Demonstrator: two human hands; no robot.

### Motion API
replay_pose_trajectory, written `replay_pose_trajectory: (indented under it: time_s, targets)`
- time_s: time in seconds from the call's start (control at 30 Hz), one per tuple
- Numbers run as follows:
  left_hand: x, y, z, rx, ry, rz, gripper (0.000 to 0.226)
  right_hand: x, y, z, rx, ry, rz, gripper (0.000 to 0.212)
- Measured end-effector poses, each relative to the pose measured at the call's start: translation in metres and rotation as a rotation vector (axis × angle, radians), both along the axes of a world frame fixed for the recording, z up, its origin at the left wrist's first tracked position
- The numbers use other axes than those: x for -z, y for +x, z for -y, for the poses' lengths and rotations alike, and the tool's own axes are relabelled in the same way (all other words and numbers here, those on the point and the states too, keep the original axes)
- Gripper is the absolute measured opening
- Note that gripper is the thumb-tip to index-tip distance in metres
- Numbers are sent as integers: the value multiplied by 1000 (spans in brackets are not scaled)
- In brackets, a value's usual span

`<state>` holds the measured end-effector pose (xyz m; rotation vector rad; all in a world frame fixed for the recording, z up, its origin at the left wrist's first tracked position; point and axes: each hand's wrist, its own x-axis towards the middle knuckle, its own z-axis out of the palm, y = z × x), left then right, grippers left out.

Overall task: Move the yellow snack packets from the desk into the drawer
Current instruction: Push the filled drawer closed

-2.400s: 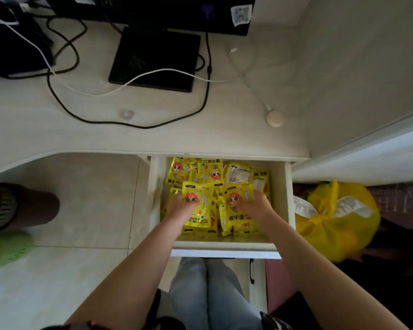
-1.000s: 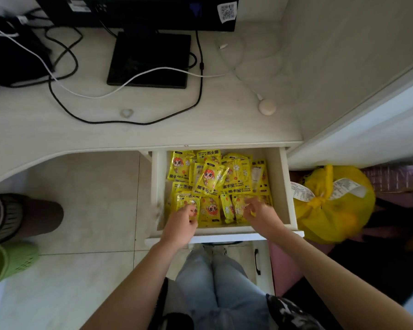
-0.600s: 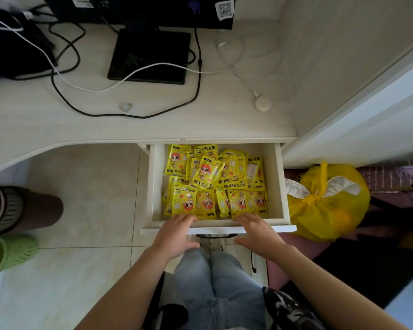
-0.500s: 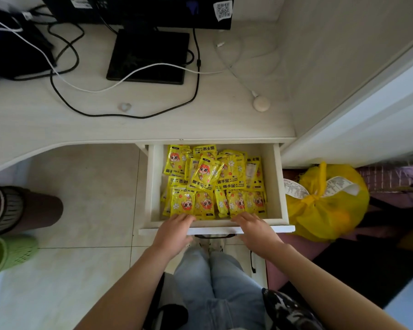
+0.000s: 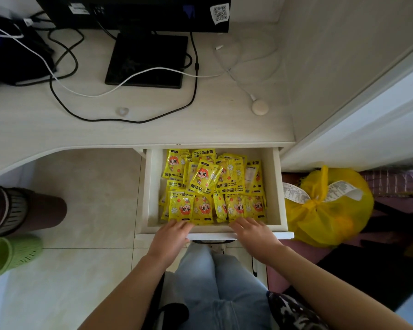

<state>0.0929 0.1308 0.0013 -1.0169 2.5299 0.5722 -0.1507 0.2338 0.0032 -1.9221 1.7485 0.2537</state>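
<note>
1. Packets [image 5: 214, 186]: all visible ones lie inside the open drawer [image 5: 277, 186], loosely heaped; a front row stands along the near wall, others overlap flat behind. None seen on the desk [image 5: 153, 129].
2. Left hand [image 5: 171, 239]: fingers extended, fairly straight, resting over the drawer's front edge, tips at or touching the nearest packet. Nothing pinched.
3. Right hand [image 5: 254, 235]: same posture on the front edge, fingers spread, tips just beside the front row. Holding nothing.
4. Handling, judged: thin glossy film sachets, light, soft, likely slippery against each other. They should slide and shingle rather than stack. Best taken by pinching a sealed edge or corner, or scooped several at once with a flat palm. Not fragile, though a seam could crease.
5. Count: roughly fifteen to twenty packets showing; overlaps hide more, so exact number cannot be given. Front row about five or six.
6. Other counts: one drawer, one yellow bag [image 5: 324, 208] on the floor at right, one monitor base [image 5: 146, 60], one black cable [image 5: 193, 67], one white cable [image 5: 86, 92].
7. Status, judged: transfer looks complete; hands are placed to push the drawer shut.
</note>
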Motion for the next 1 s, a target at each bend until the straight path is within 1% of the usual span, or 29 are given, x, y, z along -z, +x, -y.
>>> replay_pose_trajectory:
  time_s: [0.1,0.2,0.37,0.47,0.57,0.63,0.73,0.8,0.9,1.0]
  targets:
    - [4,1,0,39,-36,-20,62,-6,-4,11,-49,39,-3,47]
    - [7,4,0,81,-50,-28,61,-8,-3,18,-102,89,-1,51]
    - [6,1,13,105,-105,-41,60,-7,-4,22,-55,73,-11,58]
    - [7,-2,35,116,-150,-70,57,-10,-4,35,-11,28,-32,62]
    - [5,-12,59,108,-179,-90,54,-14,-8,52,40,-49,-45,60]
    - [3,-20,72,133,-227,-76,50,-16,-13,63,63,-127,-93,60]
    - [-1,-32,91,183,-318,-55,45,-20,-21,79,73,-229,-178,71]
    - [-1,-38,101,189,-355,-48,42,-22,-22,89,95,-214,-196,77]
    - [4,-44,116,147,-359,-49,41,-17,-22,100,197,-205,-289,72]
    - [5,-50,128,80,-397,-87,42,-8,-25,113,303,-234,-341,54]
